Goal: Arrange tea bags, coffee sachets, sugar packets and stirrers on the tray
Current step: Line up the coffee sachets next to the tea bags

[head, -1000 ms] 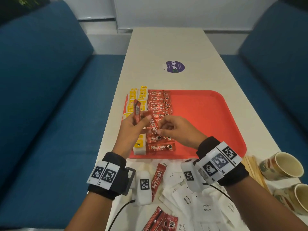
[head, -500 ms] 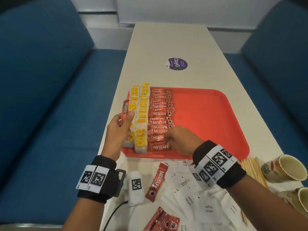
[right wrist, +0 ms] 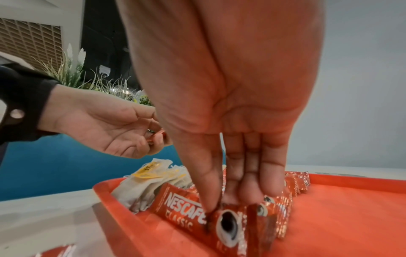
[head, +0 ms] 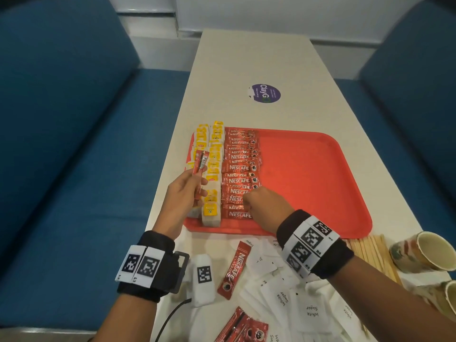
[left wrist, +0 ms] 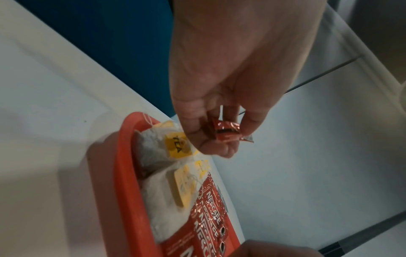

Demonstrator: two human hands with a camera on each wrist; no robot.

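Observation:
A red tray lies on the white table. Along its left side stand two columns of yellow-tagged tea bags and a row of red coffee sachets. My left hand hovers over the tea bags and grips two coffee sachets upright; their lower ends poke out between its fingers. My right hand reaches down onto the near end of the sachet row. There its thumb and fingers pinch one coffee sachet that lies on the tray.
White sugar packets are scattered on the table's near end, with a loose coffee sachet and more sachets. Wooden stirrers and paper cups lie at the right. Blue benches flank the table.
My right hand took a sachet from beside the left hand and lowered it onto the near end of the sachet row. The left hand drew back to the left with its sachets.

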